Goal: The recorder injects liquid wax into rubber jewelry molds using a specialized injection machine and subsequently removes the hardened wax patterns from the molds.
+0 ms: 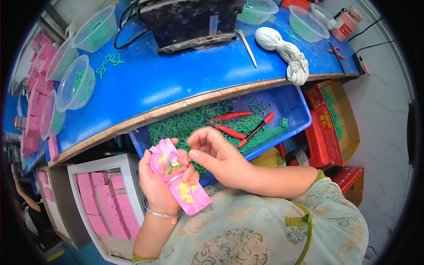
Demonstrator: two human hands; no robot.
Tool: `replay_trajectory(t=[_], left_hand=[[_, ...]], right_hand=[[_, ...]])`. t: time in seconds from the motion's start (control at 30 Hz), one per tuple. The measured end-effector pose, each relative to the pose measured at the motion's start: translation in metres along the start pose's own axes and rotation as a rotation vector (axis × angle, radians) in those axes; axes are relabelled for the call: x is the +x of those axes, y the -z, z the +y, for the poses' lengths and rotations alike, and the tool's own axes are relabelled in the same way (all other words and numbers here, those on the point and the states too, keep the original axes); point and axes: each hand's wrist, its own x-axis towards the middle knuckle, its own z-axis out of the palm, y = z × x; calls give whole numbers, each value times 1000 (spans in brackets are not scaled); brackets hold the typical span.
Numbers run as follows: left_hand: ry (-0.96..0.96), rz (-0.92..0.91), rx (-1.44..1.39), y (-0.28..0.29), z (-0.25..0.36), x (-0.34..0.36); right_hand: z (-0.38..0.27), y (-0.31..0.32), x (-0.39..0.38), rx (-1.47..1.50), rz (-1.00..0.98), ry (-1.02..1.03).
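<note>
My left hand [157, 187], with a silvery bangle at its wrist, is closed around a pink mould [194, 201] that lies opened in two halves. Yellow patches mark the inner faces, and a small green piece [171, 167] lies on the upper half. Just to the right hovers my right hand [218, 154], fingers loosely curled, thumb tip apart from them and nothing visible between. Beyond both hands, a blue tray [300, 110] holds many green looped pieces [176, 126]. Red-handled pliers [234, 116] and a red-and-black pen-like tool [256, 130] rest on those pieces.
A blue table [145, 84] with a wooden edge spans the far side, bearing a dark machine [190, 26], a white cloth bundle [280, 48] and clear bowls [76, 84]. Pink blocks [106, 190] fill a white box at left. Red cartons [324, 119] stand at right.
</note>
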Motion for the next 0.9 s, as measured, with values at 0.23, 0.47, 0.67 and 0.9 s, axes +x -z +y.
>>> replay_trajectory(t=[0.23,0.47,0.67,0.9], left_hand=[[-75,41,245,-2,-10,4],[-339,-156,1252,8,0,4],[-451,-173,1127,26,-11,4],[-156,-78,380,9,-4,-7]], right_hand=[[-39,-4,22,-1045,-196,451],[-48,-23,12,-1245,-246,874],[-44,-24,9,-1125,-188,891],[-50,-4,11,-1114,-196,597]])
